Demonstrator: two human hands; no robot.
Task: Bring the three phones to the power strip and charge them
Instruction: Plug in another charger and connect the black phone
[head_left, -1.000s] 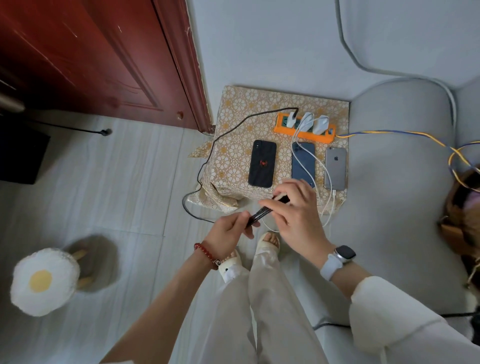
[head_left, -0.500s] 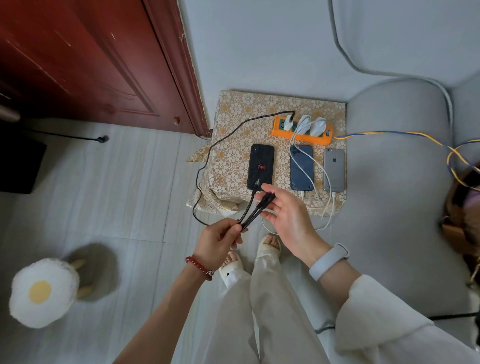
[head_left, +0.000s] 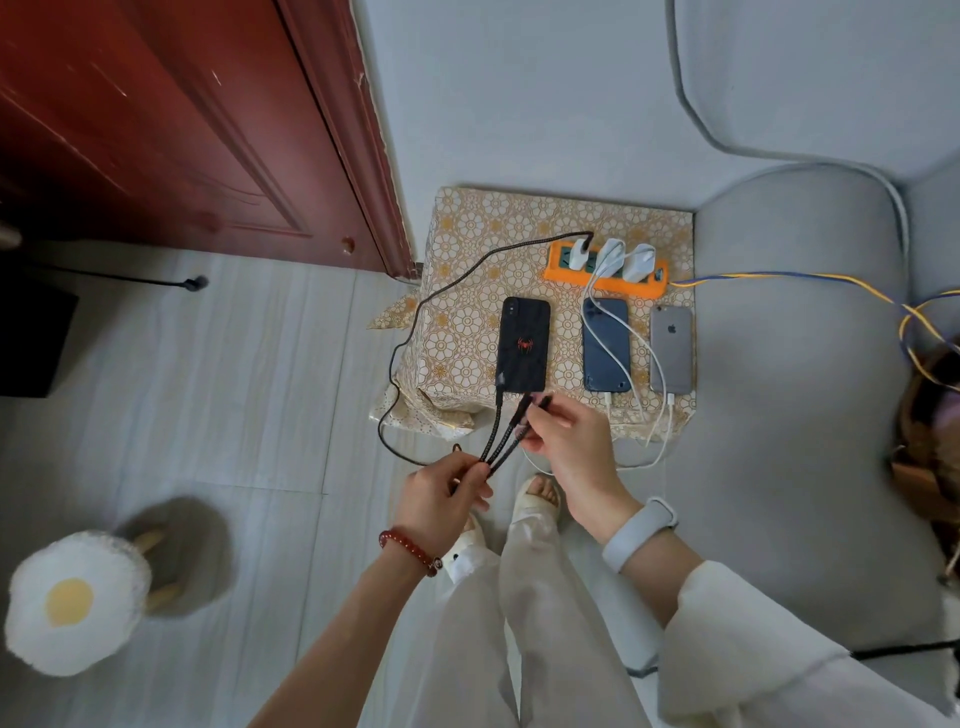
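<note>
Three phones lie face down on a small table (head_left: 467, 249) covered by a floral cloth: a black phone (head_left: 523, 344) with a red spider mark, a dark blue phone (head_left: 605, 345) and a grey phone (head_left: 671, 348). White cables run into the blue and grey phones. Behind them sits the orange power strip (head_left: 602, 275) with three chargers plugged in. A black braided cable (head_left: 498, 441) splits into three ends; one end reaches the black phone's bottom edge. My left hand (head_left: 441, 493) pinches the cable at the split. My right hand (head_left: 563, 441) holds the other two ends.
A dark red door (head_left: 182, 130) stands at the back left. A grey sofa (head_left: 805, 415) lies right of the table. An egg-shaped stool (head_left: 72, 603) stands on the pale tiled floor at the lower left. Yellow and blue wires (head_left: 831, 280) run from the strip across the sofa.
My hands moved from a closed grip on the cable bundle to spreading its three ends apart. One end now reaches the black phone's bottom edge.
</note>
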